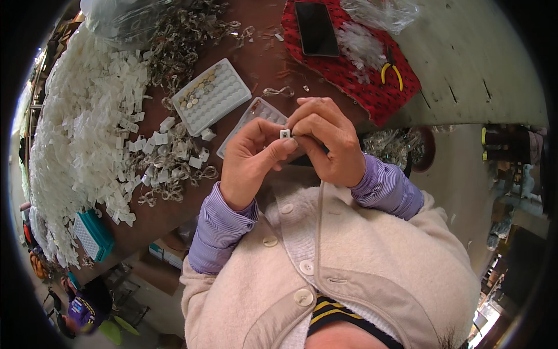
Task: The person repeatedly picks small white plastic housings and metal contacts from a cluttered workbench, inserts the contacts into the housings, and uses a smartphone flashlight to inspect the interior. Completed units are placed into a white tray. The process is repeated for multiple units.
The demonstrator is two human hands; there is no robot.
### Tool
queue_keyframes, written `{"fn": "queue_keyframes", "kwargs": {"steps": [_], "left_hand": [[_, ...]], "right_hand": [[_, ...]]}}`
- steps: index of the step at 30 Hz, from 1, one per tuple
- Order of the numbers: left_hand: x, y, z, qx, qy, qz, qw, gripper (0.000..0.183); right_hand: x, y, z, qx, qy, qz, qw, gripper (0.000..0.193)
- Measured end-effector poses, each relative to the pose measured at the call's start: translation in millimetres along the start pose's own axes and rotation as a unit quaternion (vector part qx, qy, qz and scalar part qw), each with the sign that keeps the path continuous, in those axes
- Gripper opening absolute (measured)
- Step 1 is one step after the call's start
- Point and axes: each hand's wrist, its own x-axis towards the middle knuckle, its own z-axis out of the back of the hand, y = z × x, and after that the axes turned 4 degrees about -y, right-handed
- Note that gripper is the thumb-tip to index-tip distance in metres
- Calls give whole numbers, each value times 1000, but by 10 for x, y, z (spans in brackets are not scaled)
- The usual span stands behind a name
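Note:
Close in front of my chest, both hands meet over a small white plastic piece [285, 134] with a dark opening in its face. My left hand [250, 157] pinches it between thumb and curled fingers. From the other side, the bent fingers and thumb of my right hand [328, 139] close on its edge; the fingertips partly hide one another. Just beyond the hands lies a white tray with round hollows [261, 109], partly covered by my left hand. A second such tray [229, 93] holds several small round metal-coloured discs.
White plastic pieces [87, 128] are heaped at left, near tangled cords [180, 52] and white blocks [160, 139]. A teal-sided box [96, 232] stands at the table edge. On red cloth [372, 93] lie a phone [317, 29] and yellow-handled pliers [392, 72]. Another person [84, 308] is lower left.

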Motion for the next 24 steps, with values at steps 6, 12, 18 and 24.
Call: {"fn": "queue_keyframes", "kwargs": {"steps": [6,12,18,24], "left_hand": [[-37,-36,194,-191,-70,-42,978,26],[-1,13,367,-415,-62,-16,908,33],[-34,-10,223,-266,-155,24,951,62],[-82,-120,-24,-165,-161,17,973,72]], "right_hand": [[222,-352,-88,-75,-32,-52,995,26],[377,-678,-389,-201,69,32,977,17],[296,-527,-242,-14,-49,-104,993,11],[208,-270,-107,17,-51,-118,992,11]]}}
